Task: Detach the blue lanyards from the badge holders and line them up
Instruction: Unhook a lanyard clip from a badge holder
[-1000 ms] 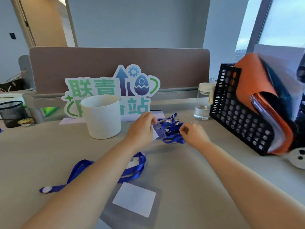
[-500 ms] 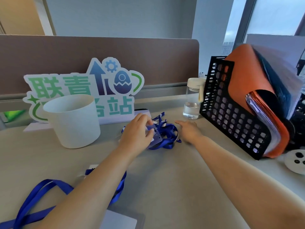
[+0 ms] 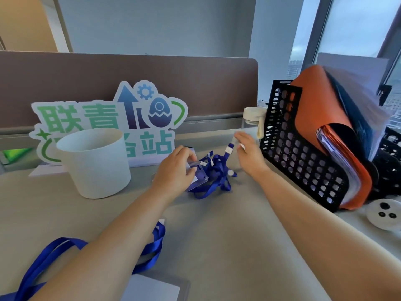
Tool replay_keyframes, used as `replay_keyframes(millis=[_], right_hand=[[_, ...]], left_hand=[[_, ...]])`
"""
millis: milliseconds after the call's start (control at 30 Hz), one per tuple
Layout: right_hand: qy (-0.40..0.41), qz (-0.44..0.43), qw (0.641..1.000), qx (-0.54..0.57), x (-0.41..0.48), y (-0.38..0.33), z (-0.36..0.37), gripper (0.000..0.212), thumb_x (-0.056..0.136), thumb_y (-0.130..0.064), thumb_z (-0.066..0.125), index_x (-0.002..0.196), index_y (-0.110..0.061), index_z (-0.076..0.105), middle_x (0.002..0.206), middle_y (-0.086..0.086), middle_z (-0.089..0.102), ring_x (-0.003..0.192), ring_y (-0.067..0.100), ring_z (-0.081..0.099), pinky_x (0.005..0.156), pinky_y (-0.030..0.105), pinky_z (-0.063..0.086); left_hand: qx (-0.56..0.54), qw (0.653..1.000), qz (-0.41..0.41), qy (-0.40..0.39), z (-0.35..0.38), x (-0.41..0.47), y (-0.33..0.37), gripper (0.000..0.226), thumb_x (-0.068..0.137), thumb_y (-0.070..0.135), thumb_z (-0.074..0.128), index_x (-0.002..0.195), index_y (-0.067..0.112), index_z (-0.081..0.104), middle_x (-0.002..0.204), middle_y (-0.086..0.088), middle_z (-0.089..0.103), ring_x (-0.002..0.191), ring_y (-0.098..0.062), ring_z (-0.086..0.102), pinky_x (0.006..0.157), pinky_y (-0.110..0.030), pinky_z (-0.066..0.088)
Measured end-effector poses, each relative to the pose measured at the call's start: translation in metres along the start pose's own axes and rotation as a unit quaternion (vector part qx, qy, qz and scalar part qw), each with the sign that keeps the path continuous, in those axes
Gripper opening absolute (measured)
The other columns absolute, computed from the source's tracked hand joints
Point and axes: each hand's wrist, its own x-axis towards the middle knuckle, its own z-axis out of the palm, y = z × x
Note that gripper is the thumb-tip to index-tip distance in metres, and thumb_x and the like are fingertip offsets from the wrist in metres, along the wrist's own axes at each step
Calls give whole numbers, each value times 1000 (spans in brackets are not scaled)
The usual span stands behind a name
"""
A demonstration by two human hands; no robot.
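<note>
Left hand (image 3: 175, 172) grips clear badge holder (image 3: 198, 177) low on the surface (image 3: 227, 246), likely as anchor; right hand (image 3: 247, 155) pinches clip end (image 3: 229, 148) of blue lanyard bundle (image 3: 217, 179), held up, likely to unhook, blurry. Loose lanyard (image 3: 43, 255) lies near. White cup (image 3: 95, 166) shows nothing inside; black rack (image 3: 303, 153) holds orange folders (image 3: 314, 109)

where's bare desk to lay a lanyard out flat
Bare desk between your forearms, nearer you than the lanyard tangle; another patch between white cup and loose lanyard. Crowded along the back, from cup to file rack, where your left hand grips a badge holder.
</note>
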Motion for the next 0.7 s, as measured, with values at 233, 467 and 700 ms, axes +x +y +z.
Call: replay_keyframes(millis=[233,467,700], right_hand=[[88,-123,988,37,11,-55,-41,50,92,9,38,140,-5,34,149,3,29,126,0,30,96,-6,21],[143,-222,964,7,10,-98,-49,48,86,-1,55,133,-10,46,137,-5,38,121,-4,36,97,-5,23],[-52,-77,993,76,-38,-80,14,27,83,0,62,104,-16,62,111,-4,63,79,9,61,71,11,51]], left_hand=[[27,1000,0,3,-17,7,4,15,88,8,58,100,14,51,101,9,45,88,-9,45,75,-20,36],[8,1000,14,15,-33,0,6,17,88,8,58,100,13,48,102,6,45,91,-13,48,76,-21,38],[11,1000,17,-17,-53,-22,-3,22,88,9,56,93,23,39,100,10,42,91,-9,44,76,-19,32]])
